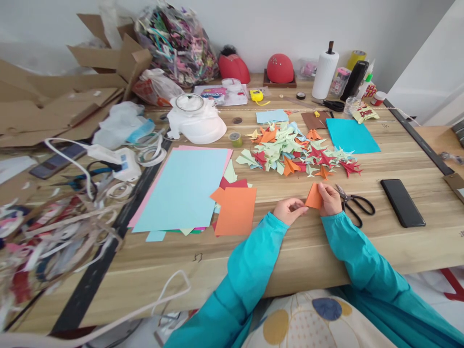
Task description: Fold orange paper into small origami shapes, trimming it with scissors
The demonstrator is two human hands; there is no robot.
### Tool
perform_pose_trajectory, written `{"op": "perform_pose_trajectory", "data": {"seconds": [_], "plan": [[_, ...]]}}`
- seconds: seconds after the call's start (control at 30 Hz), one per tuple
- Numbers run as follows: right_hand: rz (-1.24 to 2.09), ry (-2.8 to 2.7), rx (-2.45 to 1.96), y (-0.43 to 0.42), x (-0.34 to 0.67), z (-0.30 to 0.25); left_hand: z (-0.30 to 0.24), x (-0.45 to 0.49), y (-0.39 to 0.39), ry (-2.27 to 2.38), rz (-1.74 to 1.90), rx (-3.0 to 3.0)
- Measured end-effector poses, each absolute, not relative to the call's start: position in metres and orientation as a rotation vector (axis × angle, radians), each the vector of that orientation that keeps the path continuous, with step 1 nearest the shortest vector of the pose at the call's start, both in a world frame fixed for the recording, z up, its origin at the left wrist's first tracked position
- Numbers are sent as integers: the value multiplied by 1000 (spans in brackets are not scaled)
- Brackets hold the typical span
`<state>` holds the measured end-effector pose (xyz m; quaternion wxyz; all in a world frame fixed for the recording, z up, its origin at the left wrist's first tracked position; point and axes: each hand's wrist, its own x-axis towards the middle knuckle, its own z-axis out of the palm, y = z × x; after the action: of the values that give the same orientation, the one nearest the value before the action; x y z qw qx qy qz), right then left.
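Between my hands is a small folded piece of orange paper (313, 197), held just above the wooden table. My right hand (330, 199) pinches its upper right side between thumb and fingers. My left hand (290, 210) has thumb and fingertips closed at the paper's lower left corner. Beyond them lies a pile of folded paper stars and shapes (286, 145) in green, orange, red and blue. Black-handled scissors (353, 203) rest beside my right hand. Left of my left hand is a stack of orange paper (236, 211), next to large light blue sheets (181, 188).
A black phone (402, 203) lies at the right. A turquoise sheet (352, 135) sits behind the pile. Along the wall stand red domed objects (280, 68) and a white paper roll (325, 75). Cables, a power strip (121, 162) and ribbon scraps clutter the left, near cardboard boxes (54, 101).
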<state>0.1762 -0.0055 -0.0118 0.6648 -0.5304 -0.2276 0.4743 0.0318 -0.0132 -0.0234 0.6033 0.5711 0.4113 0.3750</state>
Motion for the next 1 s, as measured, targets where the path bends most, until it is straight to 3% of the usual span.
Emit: {"op": "perform_pose_trajectory", "data": {"seconds": [0.37, 1.0], "plan": [[1292, -635, -1050, -12, 173, -6, -11, 22, -5, 1013, 1289, 1139], [1476, -726, -1042, -14, 171, -4, -3, 16, -2, 934, 1324, 1102]]}}
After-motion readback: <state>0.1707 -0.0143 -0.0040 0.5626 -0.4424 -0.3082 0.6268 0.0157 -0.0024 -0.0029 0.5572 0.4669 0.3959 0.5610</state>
